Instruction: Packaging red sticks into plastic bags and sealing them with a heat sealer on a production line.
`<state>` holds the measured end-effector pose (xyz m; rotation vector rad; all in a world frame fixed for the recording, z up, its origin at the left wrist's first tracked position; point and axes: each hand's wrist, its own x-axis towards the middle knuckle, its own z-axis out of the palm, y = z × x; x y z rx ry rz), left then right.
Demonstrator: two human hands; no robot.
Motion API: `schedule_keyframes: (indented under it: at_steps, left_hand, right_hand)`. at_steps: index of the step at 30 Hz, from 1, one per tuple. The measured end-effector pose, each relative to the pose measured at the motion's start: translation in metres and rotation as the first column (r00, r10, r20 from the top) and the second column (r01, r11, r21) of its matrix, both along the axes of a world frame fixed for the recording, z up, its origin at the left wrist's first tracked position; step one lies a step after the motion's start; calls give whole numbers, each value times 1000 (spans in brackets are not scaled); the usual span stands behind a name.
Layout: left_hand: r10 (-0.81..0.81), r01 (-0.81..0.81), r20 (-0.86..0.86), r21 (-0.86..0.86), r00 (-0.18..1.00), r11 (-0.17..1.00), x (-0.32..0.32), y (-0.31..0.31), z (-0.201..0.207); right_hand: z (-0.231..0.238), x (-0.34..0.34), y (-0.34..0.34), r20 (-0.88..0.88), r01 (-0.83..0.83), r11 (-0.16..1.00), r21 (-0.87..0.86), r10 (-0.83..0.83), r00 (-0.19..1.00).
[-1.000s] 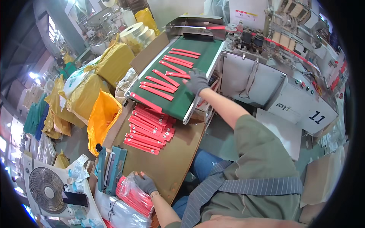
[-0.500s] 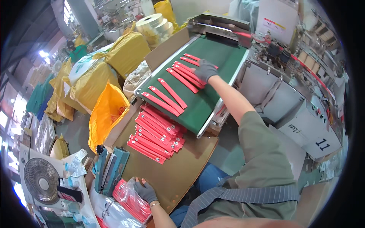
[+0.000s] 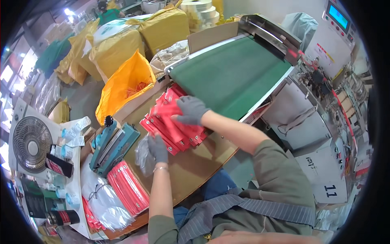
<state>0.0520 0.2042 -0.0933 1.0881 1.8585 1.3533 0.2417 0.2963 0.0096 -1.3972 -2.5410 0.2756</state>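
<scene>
Over the brown tabletop [image 3: 211, 152], my right hand [image 3: 191, 110], in a grey glove, grips a bunch of long narrow red packets [image 3: 168, 112], blurred by motion, above a loose pile of the same kind [image 3: 172, 140]. My left hand [image 3: 158, 149], also gloved with bare fingertips, is closed on a crumpled clear plastic bag [image 3: 143, 156] at the pile's near left side. Beside my left forearm, a bundle of red packets [image 3: 128, 189] lies in clear wrap. A teal hand sealer [image 3: 118, 148] stands just left of the bag.
Beyond the pile slopes a green conveyor belt [image 3: 239, 69] with metal rails. An orange sack [image 3: 122, 91] stands open at the left, before yellow-wrapped bales [image 3: 118, 49]. A fan [image 3: 32, 140] and clear bags [image 3: 103, 203] lie further left; machine cabinets [image 3: 321, 175] stand right.
My right hand has come from the belt to the pile, and the red packets are off the belt. My left hand has left the wrapped bundle, moving up with a clear bag.
</scene>
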Motion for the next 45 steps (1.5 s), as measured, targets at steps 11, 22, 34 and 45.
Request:
schedule_keyframes:
  at_steps: [11, 22, 34, 45]
  left_hand:
    - [106, -100, 397, -35, 912, 994, -12, 16, -18]
    - [-165, 98, 239, 270, 957, 958, -36, -56, 65]
    - [-414, 440, -149, 269, 898, 857, -50, -155, 96]
    - [-361, 267, 869, 279, 339, 922, 1, -230, 81]
  right_hand:
    - [-48, -68, 28, -106, 374, 813, -447, -464, 880]
    - [-37, -96, -99, -795, -596, 558, -578, -551, 254]
    - [19, -83, -170, -979, -814, 568, -120, 69, 193]
    - [56, -90, -188, -785, -756, 297, -584, 31, 619]
